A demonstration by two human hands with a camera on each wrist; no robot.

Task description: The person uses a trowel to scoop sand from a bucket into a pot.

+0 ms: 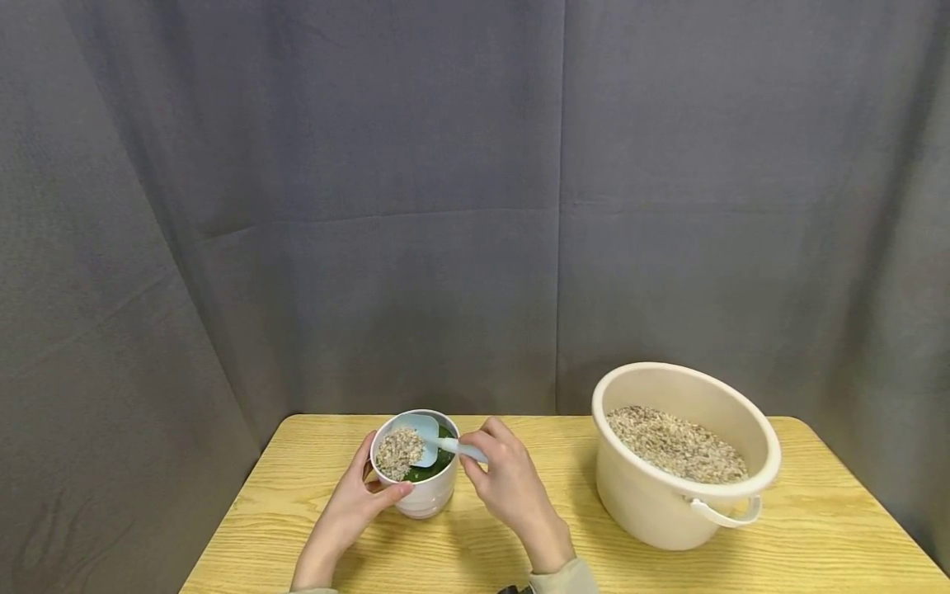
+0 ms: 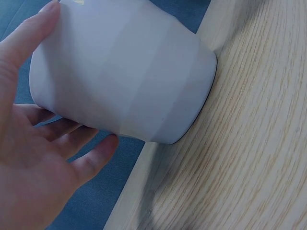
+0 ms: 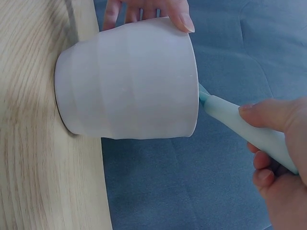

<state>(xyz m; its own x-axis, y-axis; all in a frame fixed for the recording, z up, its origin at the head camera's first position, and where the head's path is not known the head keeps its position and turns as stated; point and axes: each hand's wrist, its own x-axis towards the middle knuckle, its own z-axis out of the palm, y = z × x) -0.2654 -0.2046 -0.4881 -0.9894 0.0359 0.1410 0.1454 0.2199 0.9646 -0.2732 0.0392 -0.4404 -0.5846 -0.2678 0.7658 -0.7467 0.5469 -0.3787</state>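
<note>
A white ribbed pot (image 1: 426,497) stands on the table at the left, with dark green material and pale granules inside. My left hand (image 1: 355,501) holds it from the left side. In the left wrist view the thumb lies near the pot's rim and the fingers spread round its wall (image 2: 124,72). With my right hand (image 1: 512,478) I grip the light blue handle of a small hand shovel (image 3: 244,124). Its blade (image 1: 426,429) dips into the pot's mouth, next to the heap of granules (image 1: 399,453). The blade is mostly hidden behind the pot in the right wrist view.
At the right of the wooden table (image 1: 297,462) is a large cream bucket (image 1: 646,511), partly filled with mixed pale and brown granules (image 1: 675,445). Its handle (image 1: 727,515) hangs down in front. A grey curtain (image 1: 445,206) hangs behind the table.
</note>
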